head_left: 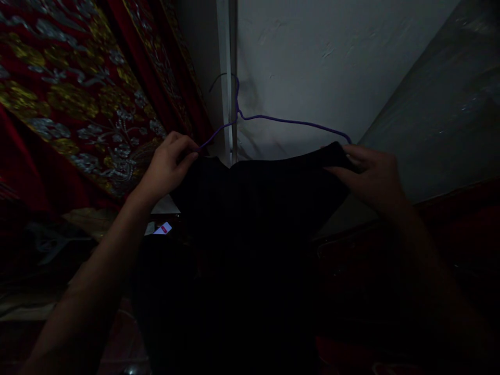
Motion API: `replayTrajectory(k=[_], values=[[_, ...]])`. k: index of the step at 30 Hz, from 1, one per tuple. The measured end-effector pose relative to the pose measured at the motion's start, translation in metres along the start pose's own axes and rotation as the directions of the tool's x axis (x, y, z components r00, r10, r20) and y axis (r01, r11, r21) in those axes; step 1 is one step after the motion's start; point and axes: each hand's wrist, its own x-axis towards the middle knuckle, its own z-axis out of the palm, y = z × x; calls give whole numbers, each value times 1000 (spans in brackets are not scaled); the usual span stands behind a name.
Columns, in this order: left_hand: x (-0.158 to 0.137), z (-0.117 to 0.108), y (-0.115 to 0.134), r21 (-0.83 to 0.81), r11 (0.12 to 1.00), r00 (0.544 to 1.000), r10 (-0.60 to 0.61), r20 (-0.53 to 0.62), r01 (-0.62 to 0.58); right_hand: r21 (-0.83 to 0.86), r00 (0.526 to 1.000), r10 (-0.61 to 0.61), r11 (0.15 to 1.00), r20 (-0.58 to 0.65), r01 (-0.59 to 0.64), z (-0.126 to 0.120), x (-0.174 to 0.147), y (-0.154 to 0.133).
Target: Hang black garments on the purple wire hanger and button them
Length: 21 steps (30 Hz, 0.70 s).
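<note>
A black garment [253,219] hangs down between my two hands; darkness hides its cut and lower part. Its top edge lies along a thin purple hanger [292,122], whose hook [237,86] points up and to the left in front of a pale upright strip. My left hand [172,159] pinches the garment's left upper corner close to the hanger's left arm. At the other corner, my right hand [371,169] grips the cloth between thumb and fingers, near the end of the hanger's right arm.
Red fabric with gold and silver embroidery [78,94] hangs at the left. Behind the hanger are the narrow upright strip [229,31] and a pale wall [312,57]. A greyish, shiny sheet [441,120] covers the right side. Low at the left lies a small white-and-red item [164,228].
</note>
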Motion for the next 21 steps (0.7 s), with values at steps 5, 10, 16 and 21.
replayTrajectory(k=[5,10,16,21], values=[[-1,-2,-1,64,998,999,23,-25,-22,-64,987,-123,991,-107,117,-6,-5,-22],[0,-3,-1,64,998,1000,15,9,-15,-136,999,27,990,-17,-29,-6,7,-24],[-2,-2,0,63,998,1000,6,-13,-6,-130,971,130,979,-199,-158,7,25,-26],[-6,-6,-15,78,997,997,-19,-79,26,116,984,180,977,10,-180,6,31,-14]])
